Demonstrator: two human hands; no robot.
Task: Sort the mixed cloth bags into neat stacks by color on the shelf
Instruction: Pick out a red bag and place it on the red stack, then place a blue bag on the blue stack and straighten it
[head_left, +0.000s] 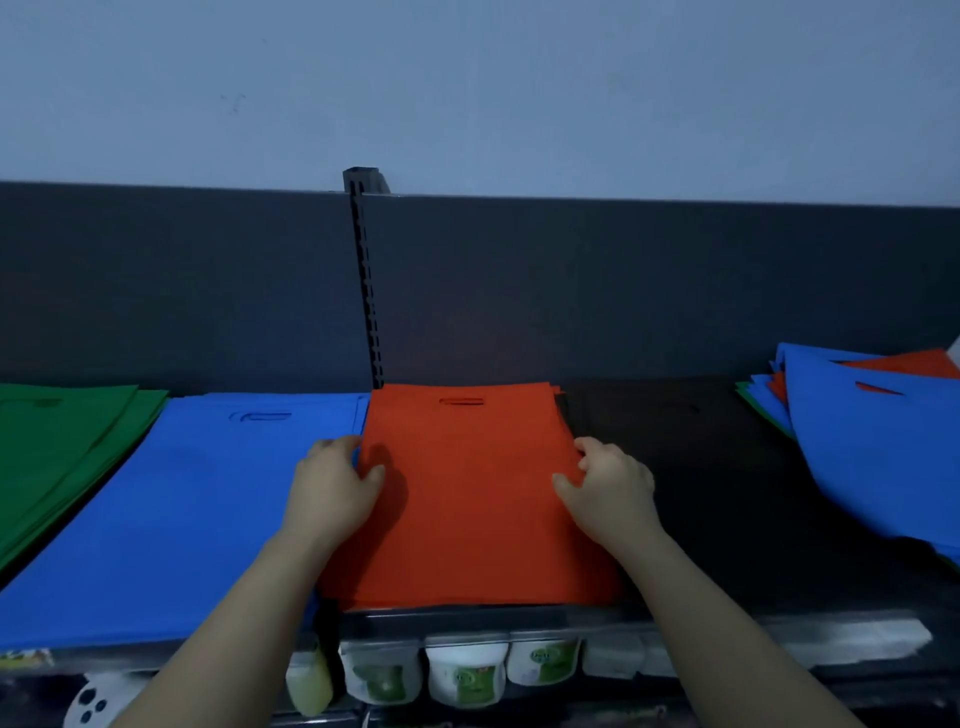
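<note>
Orange-red flat cloth bag stack (467, 499) centred on dark shelf (457, 617), left hand (332, 488) and right hand (608, 483) pinching its side edges, blue cloth stack (197, 509) touching at left, green cloth stack (57, 447) beyond, black cloth stack (701, 467) at right, mixed blue-red-green pile (872, 441) far right, white green-labelled pouches (467, 675) below

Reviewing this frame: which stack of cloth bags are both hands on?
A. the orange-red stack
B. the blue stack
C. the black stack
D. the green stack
A: the left hand and the right hand each grip a side edge of the orange-red stack of flat cloth bags, which lies between the blue stack and the black stack.
</note>
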